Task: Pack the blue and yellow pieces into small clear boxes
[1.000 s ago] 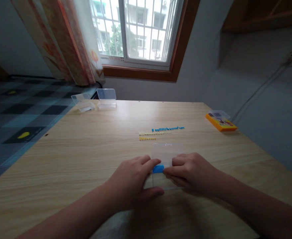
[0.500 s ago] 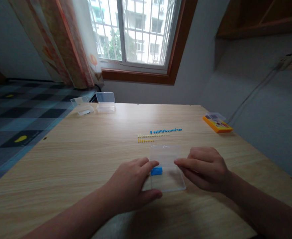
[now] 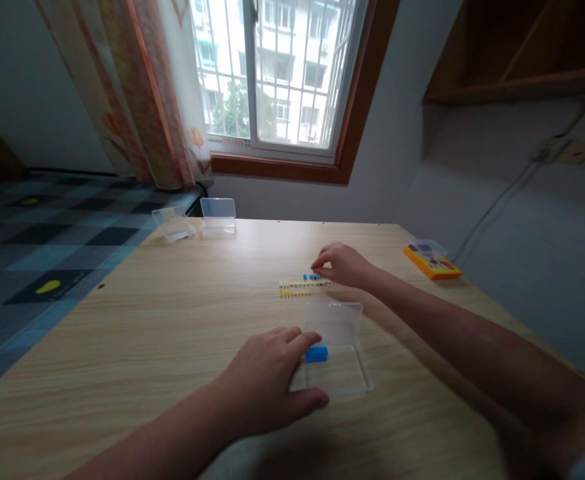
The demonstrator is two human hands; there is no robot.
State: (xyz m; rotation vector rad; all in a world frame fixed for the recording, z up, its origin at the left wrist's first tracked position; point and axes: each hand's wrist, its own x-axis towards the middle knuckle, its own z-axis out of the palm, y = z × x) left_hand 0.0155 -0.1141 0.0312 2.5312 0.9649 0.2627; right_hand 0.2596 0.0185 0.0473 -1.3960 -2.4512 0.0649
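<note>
Blue pieces (image 3: 313,277) lie at the right hand's (image 3: 341,265) fingertips, grip unclear; the left hand (image 3: 272,373), fingers and thumb apart, borders the clear box (image 3: 345,375).

"Where did the light come from?"

"The window (image 3: 292,80), straight ahead. It glowed so strongly that the building (image 3: 277,60) outside washed out to near white."

"And the room?"

"Dim and cool. The shelf (image 3: 517,90) at upper right sank into brown gloom."

"Any glare on the table (image 3: 172,347)?"

"A pale sheen lay across its far end. Nearer, it looked duller, with a soft shadow below the left hand (image 3: 272,370) and another along the underside of the right forearm (image 3: 447,327)."

"Was it sharp?"

"Moderately. The small blue pieces (image 3: 314,277) lacked crisp edges, and the wide lens stretched things toward the corners."
</note>
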